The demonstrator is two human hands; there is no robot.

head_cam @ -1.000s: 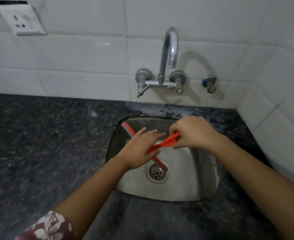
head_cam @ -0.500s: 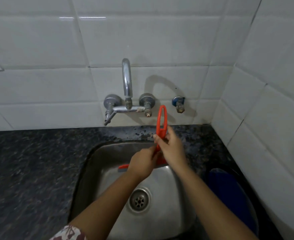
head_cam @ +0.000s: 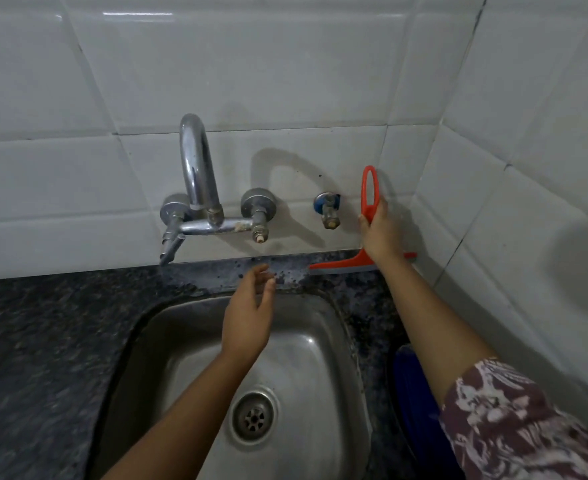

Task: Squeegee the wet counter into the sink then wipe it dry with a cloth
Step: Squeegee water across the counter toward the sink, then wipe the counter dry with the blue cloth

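An orange squeegee (head_cam: 368, 199) stands upright against the white tiled wall at the back right corner, its grey-edged blade (head_cam: 341, 266) resting on the dark speckled counter (head_cam: 36, 341). My right hand (head_cam: 381, 230) grips its looped handle. My left hand (head_cam: 249, 317) hovers open over the back rim of the steel sink (head_cam: 306, 358), fingers relaxed, holding nothing. No cloth is in view.
A chrome tap (head_cam: 195, 181) with two valves is fixed to the wall behind the sink, and a small blue-handled valve (head_cam: 327, 209) sits to its right. A dark blue object (head_cam: 414, 403) lies on the counter right of the sink. The drain (head_cam: 254, 418) is uncovered.
Both hands held the squeegee over the sink. My right hand has carried it right to the back corner and stood it on the counter; my left hand has let go.
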